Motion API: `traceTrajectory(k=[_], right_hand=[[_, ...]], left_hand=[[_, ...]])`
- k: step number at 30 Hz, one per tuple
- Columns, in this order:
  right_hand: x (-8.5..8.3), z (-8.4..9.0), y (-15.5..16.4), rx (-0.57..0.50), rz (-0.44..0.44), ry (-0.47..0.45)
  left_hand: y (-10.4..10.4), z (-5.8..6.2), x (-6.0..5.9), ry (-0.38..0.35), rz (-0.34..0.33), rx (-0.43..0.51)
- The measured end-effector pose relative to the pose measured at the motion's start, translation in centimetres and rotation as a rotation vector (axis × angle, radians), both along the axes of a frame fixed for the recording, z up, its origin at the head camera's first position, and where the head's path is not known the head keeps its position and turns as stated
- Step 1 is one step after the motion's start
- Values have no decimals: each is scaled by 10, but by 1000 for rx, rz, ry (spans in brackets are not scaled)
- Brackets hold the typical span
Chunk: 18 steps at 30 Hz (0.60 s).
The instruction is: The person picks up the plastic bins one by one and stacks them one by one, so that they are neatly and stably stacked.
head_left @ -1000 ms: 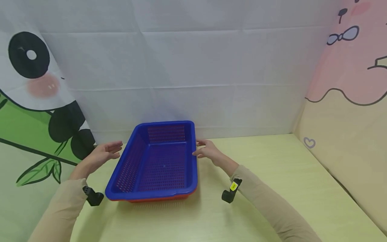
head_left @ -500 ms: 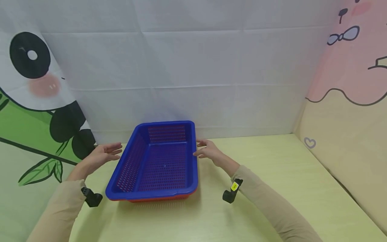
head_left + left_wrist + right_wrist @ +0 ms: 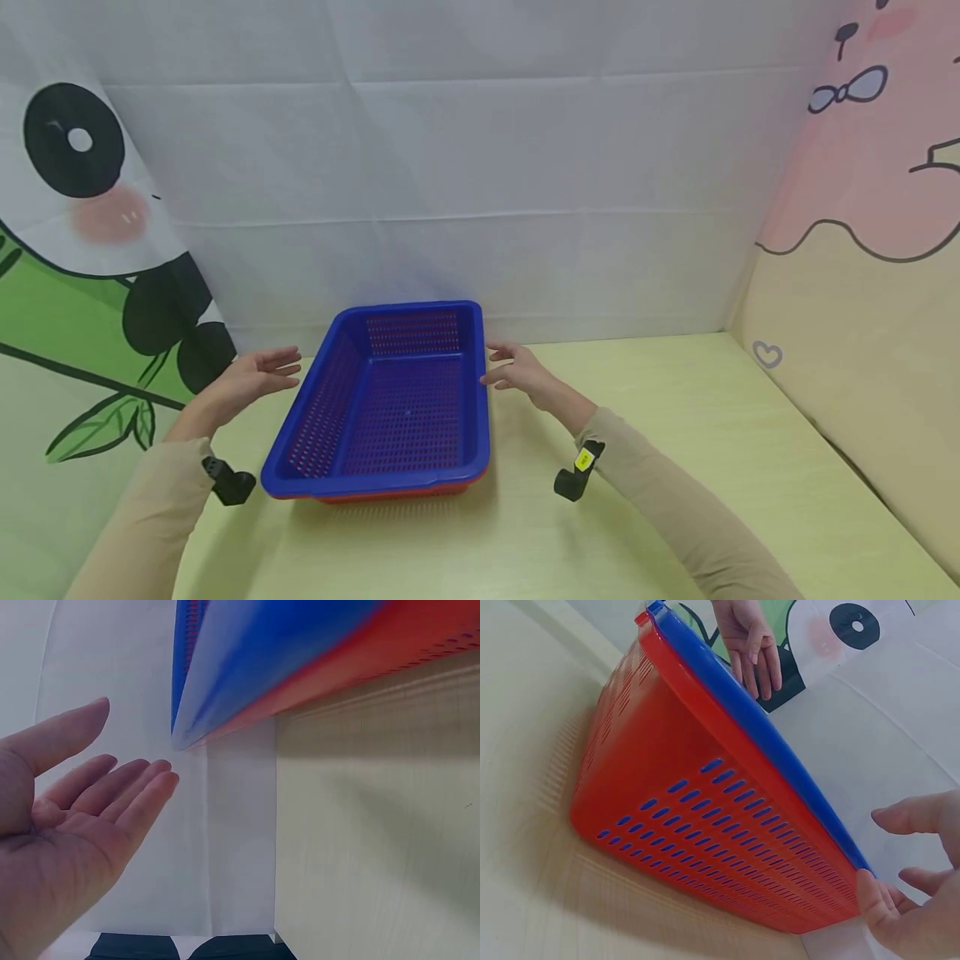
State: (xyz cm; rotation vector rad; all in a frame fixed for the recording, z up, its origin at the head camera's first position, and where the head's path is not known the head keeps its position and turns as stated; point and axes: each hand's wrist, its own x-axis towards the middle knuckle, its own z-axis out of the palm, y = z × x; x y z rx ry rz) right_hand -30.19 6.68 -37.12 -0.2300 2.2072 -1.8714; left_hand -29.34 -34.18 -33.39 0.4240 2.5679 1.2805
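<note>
A blue perforated plastic basket (image 3: pixel 375 482) sits nested inside a red one (image 3: pixel 645 735) on the table. My left hand (image 3: pixel 243 385) hovers by the left rim, apart from it, holding nothing. In the left wrist view its palm and spread thumb (image 3: pixel 71 735) show, with the baskets above and to the right. My right hand (image 3: pixel 531 382) is at the right rim with fingers loosely bent. Its fingertips lie at the rim edge in the right wrist view; whether they touch it I cannot tell. No contents show in the blue basket.
The pale wooden table (image 3: pixel 645 417) extends to the right of the baskets. Behind stands a white cloth backdrop (image 3: pixel 465 167), close to their far end. Printed cartoon panels flank both sides, and a black camera (image 3: pixel 576 473) is strapped on each wrist.
Both hands keep nearly the same place, with only a tiny shift in the left hand. The baskets stay where they were.
</note>
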Motion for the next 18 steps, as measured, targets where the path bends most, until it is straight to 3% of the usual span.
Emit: traceTrajectory(k=[10,18], right_hand=[[1,-2,0,9,-2,10],[4,-11,-4,-40,25,-13]], left_hand=[[5,0,-1,-28,16,14],[3,-10,0,-46,6,-47]])
